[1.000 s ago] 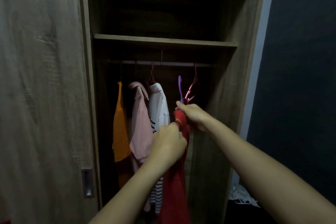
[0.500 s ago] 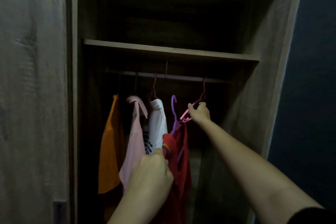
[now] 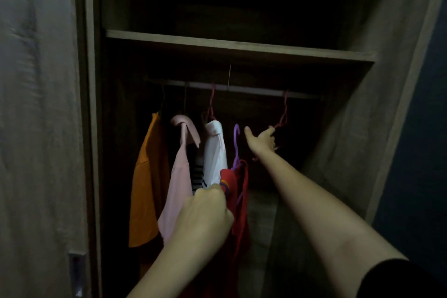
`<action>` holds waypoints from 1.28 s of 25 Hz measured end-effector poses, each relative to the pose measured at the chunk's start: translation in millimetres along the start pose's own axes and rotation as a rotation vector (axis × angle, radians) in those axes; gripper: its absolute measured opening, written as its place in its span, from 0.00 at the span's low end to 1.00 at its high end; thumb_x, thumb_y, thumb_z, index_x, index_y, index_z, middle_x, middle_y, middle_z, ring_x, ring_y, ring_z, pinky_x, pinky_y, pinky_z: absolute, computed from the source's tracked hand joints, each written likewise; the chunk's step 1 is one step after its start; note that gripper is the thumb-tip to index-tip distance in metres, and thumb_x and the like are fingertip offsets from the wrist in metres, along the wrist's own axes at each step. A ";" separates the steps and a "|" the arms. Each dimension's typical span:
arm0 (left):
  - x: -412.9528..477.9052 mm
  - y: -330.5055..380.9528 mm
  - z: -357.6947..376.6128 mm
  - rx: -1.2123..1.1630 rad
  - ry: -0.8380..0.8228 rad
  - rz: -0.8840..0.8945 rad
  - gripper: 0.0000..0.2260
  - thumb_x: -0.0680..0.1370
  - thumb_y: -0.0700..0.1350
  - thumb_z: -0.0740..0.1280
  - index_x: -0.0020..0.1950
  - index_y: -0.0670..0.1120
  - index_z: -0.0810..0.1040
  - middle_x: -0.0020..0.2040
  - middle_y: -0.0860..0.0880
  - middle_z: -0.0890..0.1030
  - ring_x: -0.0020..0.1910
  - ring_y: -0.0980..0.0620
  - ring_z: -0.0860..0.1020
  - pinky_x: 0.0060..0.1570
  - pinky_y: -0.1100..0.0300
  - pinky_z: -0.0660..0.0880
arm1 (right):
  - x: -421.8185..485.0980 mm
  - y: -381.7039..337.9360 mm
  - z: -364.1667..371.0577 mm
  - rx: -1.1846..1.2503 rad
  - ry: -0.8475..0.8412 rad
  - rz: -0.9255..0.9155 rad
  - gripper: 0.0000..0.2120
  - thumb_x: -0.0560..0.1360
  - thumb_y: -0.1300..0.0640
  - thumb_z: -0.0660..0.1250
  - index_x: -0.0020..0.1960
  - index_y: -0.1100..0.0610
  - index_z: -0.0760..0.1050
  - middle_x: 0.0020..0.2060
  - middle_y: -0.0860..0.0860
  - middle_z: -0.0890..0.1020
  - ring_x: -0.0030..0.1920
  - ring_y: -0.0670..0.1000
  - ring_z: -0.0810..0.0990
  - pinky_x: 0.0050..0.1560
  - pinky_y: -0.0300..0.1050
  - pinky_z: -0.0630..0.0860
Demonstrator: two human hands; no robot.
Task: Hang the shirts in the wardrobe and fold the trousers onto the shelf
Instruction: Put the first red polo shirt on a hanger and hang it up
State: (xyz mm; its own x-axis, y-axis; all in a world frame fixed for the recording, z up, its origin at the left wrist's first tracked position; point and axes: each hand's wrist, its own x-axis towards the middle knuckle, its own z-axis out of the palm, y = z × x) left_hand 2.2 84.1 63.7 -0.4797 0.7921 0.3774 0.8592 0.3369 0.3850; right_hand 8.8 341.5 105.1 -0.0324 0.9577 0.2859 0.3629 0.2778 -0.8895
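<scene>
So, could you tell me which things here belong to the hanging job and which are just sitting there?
In use: red shirt, purple hanger, rail, empty pink hanger, left hand, right hand.
Idle: orange shirt, pink shirt, white shirt, already hung; door handle.

striped shirt mostly hidden between others; red shirt cut off below; right hand's grip half covers pink hanger.

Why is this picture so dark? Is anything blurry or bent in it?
Head view: dim throughout; the space above the wooden shelf is nearly black, while the orange shirt and white shirt catch some light. Head view: the wooden wardrobe door on the left is smeared with motion blur, and the wide lens seems to tilt the right side panel.
</scene>
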 end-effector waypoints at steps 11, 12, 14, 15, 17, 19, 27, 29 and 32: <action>59.0 39.9 -2.9 -0.053 0.113 0.098 0.10 0.78 0.40 0.57 0.58 0.40 0.71 0.56 0.36 0.76 0.55 0.34 0.74 0.47 0.51 0.68 | -0.5 -14.1 -30.9 -0.224 -0.023 0.014 0.33 0.73 0.59 0.63 0.73 0.60 0.53 0.66 0.61 0.71 0.62 0.64 0.74 0.59 0.55 0.75; 72.1 49.2 -4.7 -0.057 0.120 0.110 0.11 0.78 0.40 0.57 0.58 0.39 0.71 0.56 0.36 0.75 0.55 0.33 0.73 0.47 0.51 0.67 | -0.6 -14.3 -42.4 -0.271 -0.036 0.000 0.32 0.73 0.59 0.63 0.73 0.61 0.54 0.67 0.61 0.70 0.62 0.64 0.74 0.58 0.55 0.76; 105.6 67.6 -7.4 -0.077 0.114 0.114 0.12 0.77 0.40 0.58 0.58 0.39 0.72 0.58 0.37 0.75 0.57 0.34 0.73 0.49 0.51 0.67 | -0.2 -12.4 -67.9 -0.443 -0.065 -0.043 0.28 0.75 0.58 0.62 0.72 0.62 0.57 0.66 0.61 0.71 0.63 0.63 0.73 0.55 0.50 0.76; 122.1 75.8 -8.9 -0.082 0.116 0.106 0.12 0.76 0.40 0.58 0.59 0.39 0.73 0.58 0.38 0.75 0.58 0.36 0.73 0.50 0.51 0.67 | -0.3 -9.7 -79.0 -0.549 -0.076 -0.063 0.27 0.76 0.58 0.61 0.73 0.62 0.57 0.66 0.61 0.71 0.63 0.63 0.73 0.55 0.50 0.74; 148.6 91.3 -11.8 -0.108 0.147 0.082 0.12 0.77 0.40 0.58 0.59 0.40 0.73 0.59 0.39 0.76 0.58 0.38 0.74 0.50 0.51 0.69 | -3.8 -4.0 -100.5 -0.730 -0.041 -0.112 0.25 0.77 0.60 0.60 0.72 0.62 0.59 0.64 0.61 0.73 0.63 0.62 0.73 0.57 0.52 0.73; 166.1 104.4 -13.8 -0.122 0.192 0.067 0.13 0.78 0.38 0.58 0.60 0.39 0.73 0.60 0.40 0.76 0.59 0.39 0.74 0.51 0.51 0.72 | -8.7 2.6 -113.8 -0.827 0.028 -0.178 0.25 0.77 0.62 0.60 0.72 0.62 0.59 0.61 0.61 0.75 0.62 0.61 0.74 0.56 0.53 0.74; 203.3 122.4 10.8 -0.043 0.170 0.005 0.14 0.78 0.34 0.57 0.62 0.38 0.75 0.62 0.41 0.76 0.60 0.41 0.75 0.52 0.51 0.75 | -24.1 18.8 -130.5 -0.845 0.057 -0.369 0.30 0.77 0.66 0.61 0.75 0.61 0.52 0.58 0.59 0.77 0.57 0.57 0.78 0.51 0.47 0.76; 200.9 122.6 28.5 -0.018 0.106 -0.009 0.15 0.78 0.34 0.57 0.62 0.38 0.75 0.62 0.41 0.76 0.61 0.41 0.75 0.52 0.50 0.76 | -28.0 19.4 -133.8 -0.843 0.050 -0.397 0.30 0.77 0.67 0.59 0.76 0.61 0.51 0.59 0.58 0.76 0.58 0.57 0.77 0.52 0.47 0.75; 202.0 121.1 45.9 -0.056 0.026 -0.043 0.16 0.78 0.35 0.57 0.66 0.36 0.72 0.66 0.39 0.72 0.62 0.40 0.74 0.53 0.49 0.75 | -32.1 20.7 -137.4 -0.865 0.028 -0.406 0.28 0.78 0.66 0.56 0.76 0.62 0.50 0.62 0.59 0.74 0.61 0.59 0.75 0.55 0.49 0.73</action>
State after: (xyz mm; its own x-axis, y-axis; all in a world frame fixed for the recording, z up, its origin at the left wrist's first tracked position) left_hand 17.5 308.3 147.9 -0.5209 0.7638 0.3811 0.8268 0.3405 0.4476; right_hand 145.4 306.2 126.5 -0.2889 0.7954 0.5327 0.8920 0.4258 -0.1520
